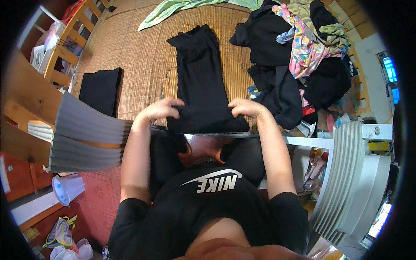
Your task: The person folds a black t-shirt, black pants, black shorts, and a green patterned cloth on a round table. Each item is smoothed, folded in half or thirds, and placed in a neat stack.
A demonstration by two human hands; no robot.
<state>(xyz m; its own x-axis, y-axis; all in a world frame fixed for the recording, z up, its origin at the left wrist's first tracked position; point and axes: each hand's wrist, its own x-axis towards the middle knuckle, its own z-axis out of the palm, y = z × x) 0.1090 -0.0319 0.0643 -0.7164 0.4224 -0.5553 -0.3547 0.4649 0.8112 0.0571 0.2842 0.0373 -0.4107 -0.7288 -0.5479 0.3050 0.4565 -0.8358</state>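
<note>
A long black garment (202, 74), perhaps a pair of trousers, lies lengthwise in front of me on the woven bamboo mat (143, 61). Its near end is folded over into a wider band at the bed's front edge. My left hand (163, 110) pinches the left side of this band with thumb and bent fingers. On the opposite side, my right hand (247, 108) grips the band's right edge in the same way. The fingertips are slightly blurred. Left of my left hand rests a folded black cloth piece (99, 89), apart from the long garment.
To the right is a heap of clothes with black garments (269, 42) and a pink patterned cloth (305, 55). A green cloth (182, 11) lies at the far side. Wooden rails (68, 35) bound the left; a grey-draped post (87, 133) and white metal frame (308, 141) stand nearby.
</note>
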